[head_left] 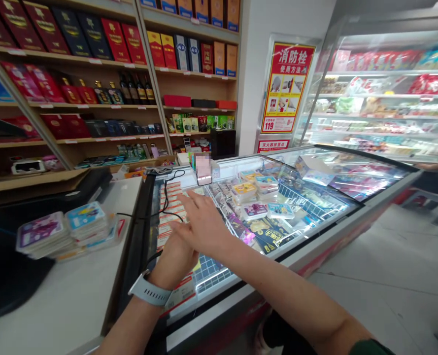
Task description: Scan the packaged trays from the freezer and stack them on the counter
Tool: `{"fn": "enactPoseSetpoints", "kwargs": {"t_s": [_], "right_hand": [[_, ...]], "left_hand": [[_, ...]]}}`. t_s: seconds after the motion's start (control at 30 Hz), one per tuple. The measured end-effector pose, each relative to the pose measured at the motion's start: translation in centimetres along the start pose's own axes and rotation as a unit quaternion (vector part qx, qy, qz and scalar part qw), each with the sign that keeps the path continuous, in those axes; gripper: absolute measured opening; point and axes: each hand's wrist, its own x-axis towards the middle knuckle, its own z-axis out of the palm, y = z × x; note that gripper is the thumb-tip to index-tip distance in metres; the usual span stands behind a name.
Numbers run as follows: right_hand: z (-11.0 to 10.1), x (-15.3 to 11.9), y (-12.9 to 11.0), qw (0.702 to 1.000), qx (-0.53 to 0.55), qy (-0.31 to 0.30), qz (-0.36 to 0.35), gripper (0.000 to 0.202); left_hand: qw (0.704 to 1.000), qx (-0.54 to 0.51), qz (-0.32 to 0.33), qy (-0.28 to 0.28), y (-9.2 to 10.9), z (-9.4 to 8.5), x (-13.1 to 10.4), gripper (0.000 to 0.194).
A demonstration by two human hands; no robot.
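Red "消防栓" poster, "119", overlapping hands

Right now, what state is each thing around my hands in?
Right hand: open, laid across the left
Left hand: partly hidden, open or closed unclear
Watch band: fastened around the left wrist
Phone: standing upright
Packs at far left: stacked
Cable: loosely looped

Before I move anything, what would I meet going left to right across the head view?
Purple-topped stack → blue-topped stack → wristwatch → right hand → single purple-labelled pack → single blue-labelled pack → pale box.
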Motion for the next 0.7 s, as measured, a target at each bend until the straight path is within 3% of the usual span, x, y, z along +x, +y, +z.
{"fn": "enactPoseSetpoints", "kwargs": {"t_s": [0.07, 0.2, 0.33, 0.53, 0.7], "right_hand": [[-0.6, -1.8, 2.5, 0.999, 0.004, 0.019, 0.029, 0.053], [-1.4, -5.4, 7.4, 0.995, -0.008, 0.059, 0.078, 0.049], [-2.1, -7.8, 12.0, 0.989, -0.046, 0.076, 0.115, 0.046], [-3.0, -9.7, 17.8, 0.977, -0.131, 0.079, 0.148, 0.051], [-4.1, -11.7, 21.5, 0.957, -0.219, 0.042, 0.183, 0.064]], "left_hand": [[0.999, 0.016, 0.031, -0.041, 0.1, -0.9, -0.6, 0.026], [0.997, 0.039, 0.03, -0.058, 0.5, -2.1, -1.1, 0.037], [0.997, 0.035, 0.025, -0.07, 0.6, -2.2, -0.9, 0.041], [0.997, 0.036, 0.021, -0.064, 0.5, -2.0, -0.9, 0.043], [0.997, 0.028, 0.013, -0.073, 0.7, -2.2, -0.8, 0.043]]}}
